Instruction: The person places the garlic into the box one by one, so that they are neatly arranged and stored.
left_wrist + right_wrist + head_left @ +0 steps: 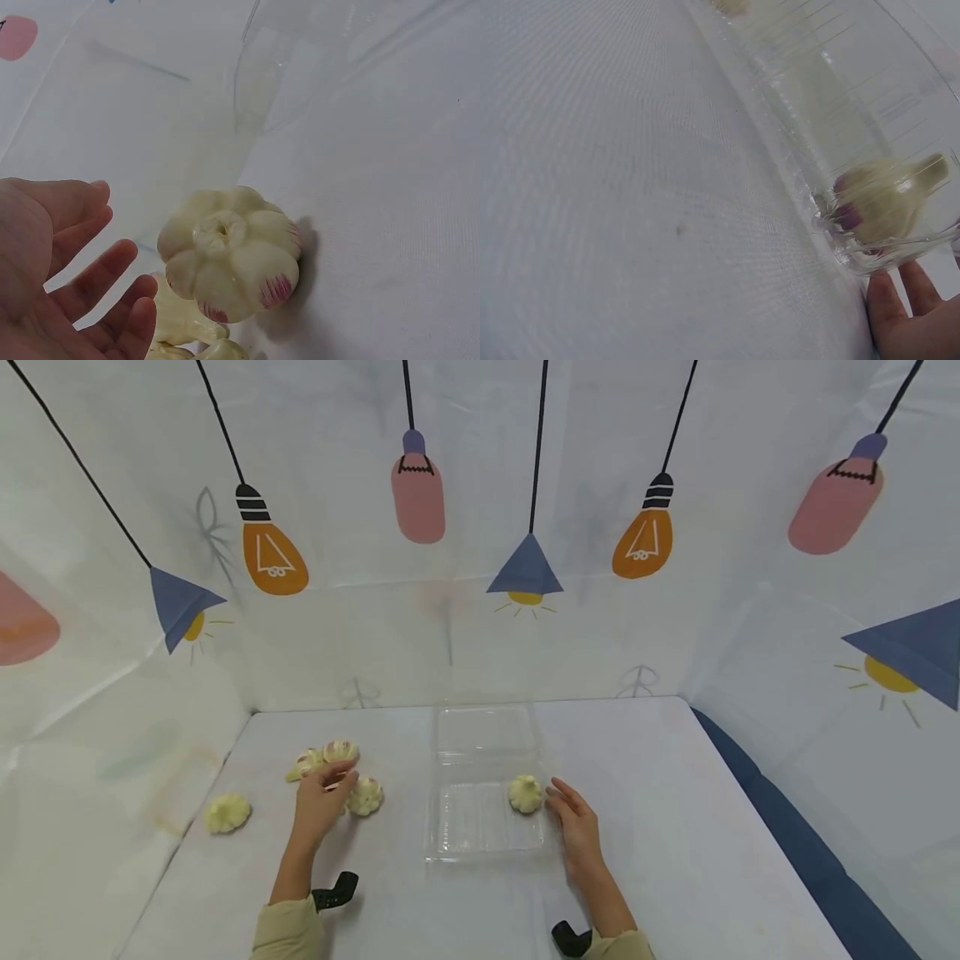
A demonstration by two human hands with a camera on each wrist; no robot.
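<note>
1. Pale cloth walls [337,643] surround the scene, printed with hanging lamps [417,497] in pink, orange and blue.
2. The white table [675,843] spans the lower part of the head view; dark blue cloth [780,827] runs along its right side.
3. A clear plastic box [472,827] lies on the table between the two hands, its lid [480,731] folded back flat behind the base.
4. The left hand [318,806] is over the group of garlic on the left. Its thumb and fingers are apart and loosely bent, holding nothing; the left wrist view shows a purple-streaked bulb [232,255] just beside them.
5. The right hand [577,827] is at the box's right edge, fingers relaxed and gripping nothing; whether its fingertips touch the plastic, I cannot tell.
6. Five garlic bulbs show in the head view. One bulb [525,794] sits inside the box's base, toward the right side. Three are close together by the left hand, one of them [365,797] nearest the box. A fifth bulb [227,812] lies apart, near the table's left edge.
</note>
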